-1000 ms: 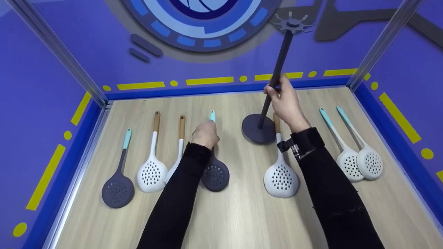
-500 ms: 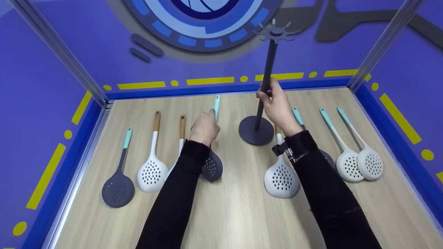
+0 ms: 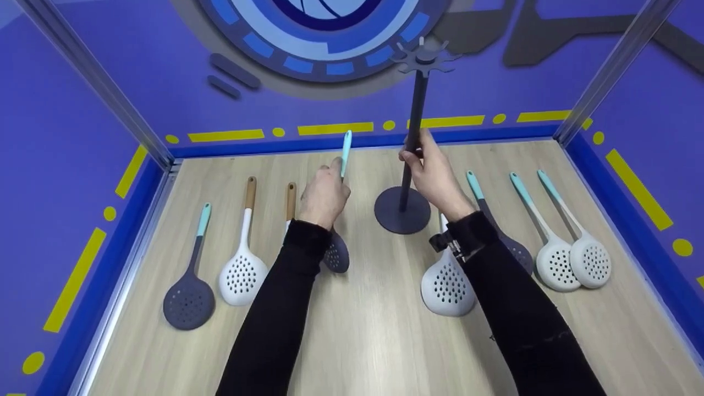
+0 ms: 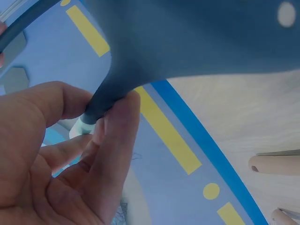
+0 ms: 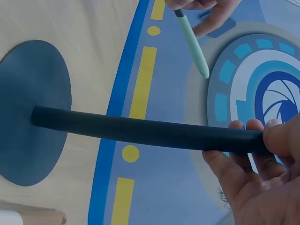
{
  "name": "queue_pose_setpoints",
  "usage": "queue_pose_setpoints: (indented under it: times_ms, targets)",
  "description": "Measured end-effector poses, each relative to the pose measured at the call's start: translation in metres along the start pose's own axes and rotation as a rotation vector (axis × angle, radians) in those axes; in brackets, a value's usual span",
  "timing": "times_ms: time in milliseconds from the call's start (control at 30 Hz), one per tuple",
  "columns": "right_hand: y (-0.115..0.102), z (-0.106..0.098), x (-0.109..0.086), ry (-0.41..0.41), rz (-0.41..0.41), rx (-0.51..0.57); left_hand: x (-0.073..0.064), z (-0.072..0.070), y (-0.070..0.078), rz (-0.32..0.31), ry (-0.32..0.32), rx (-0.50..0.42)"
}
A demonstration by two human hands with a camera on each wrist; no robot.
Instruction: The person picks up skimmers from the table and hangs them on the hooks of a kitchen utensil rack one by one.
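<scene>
- As we see in the left wrist view, the left hand's [image 3: 323, 198] fingers [image 4: 123, 131] pinch the dark neck of a held skimmer [image 3: 336, 254], near its mint handle.
- Right hand [image 3: 437, 176]: fingers curled round the pole of a dark stand [image 3: 416, 110].
- Held skimmer: tilted, left of the stand, handle end seen against the back wall [image 3: 330, 118].
- Stand: near upright, hooked crown [image 3: 426, 58] above, round base [image 3: 393, 214] below; we cannot tell whether the base touches the bench [image 3: 374, 341].
- On the bench leftward, we log a dark skimmer [image 3: 188, 302], a white skimmer [image 3: 243, 278] and a wooden handle [image 3: 291, 201] partly behind the left hand's sleeve [image 3: 275, 308].
- Rightward: another white skimmer [image 3: 448, 289], another dark skimmer [image 3: 518, 253], two pale skimmers [image 3: 556, 264] with heads overlapping.
</scene>
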State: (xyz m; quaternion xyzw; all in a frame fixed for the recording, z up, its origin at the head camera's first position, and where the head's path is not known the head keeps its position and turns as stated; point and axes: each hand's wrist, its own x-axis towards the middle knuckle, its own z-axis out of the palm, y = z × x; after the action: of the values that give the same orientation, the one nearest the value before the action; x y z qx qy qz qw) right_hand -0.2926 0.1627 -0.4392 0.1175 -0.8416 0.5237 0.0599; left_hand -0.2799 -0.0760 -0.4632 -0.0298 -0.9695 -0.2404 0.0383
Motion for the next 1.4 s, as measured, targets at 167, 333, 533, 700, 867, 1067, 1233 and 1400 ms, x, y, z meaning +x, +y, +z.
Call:
queue_pose_setpoints:
  times_ms: [167, 333, 533, 700, 867, 1067, 1233, 1400]
  targets:
    - [0.004, 0.002, -0.001, -0.017, -0.007, -0.033, 0.004, -0.004, 0.0, 0.02, 0.037, -0.016]
    - [0.006, 0.002, -0.001, -0.035, 0.003, -0.048, 0.007, -0.008, 0.001, 0.055, 0.078, -0.039]
    - [0.003, 0.002, -0.001, -0.048, 0.0, -0.051, 0.013, -0.017, 0.004, 0.084, 0.134, -0.072]
    - [0.003, 0.002, 0.0, -0.052, -0.005, -0.052, 0.019, -0.023, 0.006, 0.091, 0.152, -0.077]
    - [0.002, 0.001, -0.001, -0.048, -0.007, -0.057, 0.022, -0.027, 0.009, 0.089, 0.162, -0.075]
    - [0.003, 0.001, -0.002, -0.05, -0.012, -0.067, 0.024, -0.03, 0.011, 0.117, 0.206, -0.071]
    - [0.004, 0.001, -0.001, -0.047, -0.01, -0.065, 0.026, -0.033, 0.014, 0.139, 0.226, -0.062]
    - [0.004, 0.0, 0.0, -0.049, 0.001, -0.06, 0.028, -0.037, 0.018, 0.142, 0.227, -0.05]
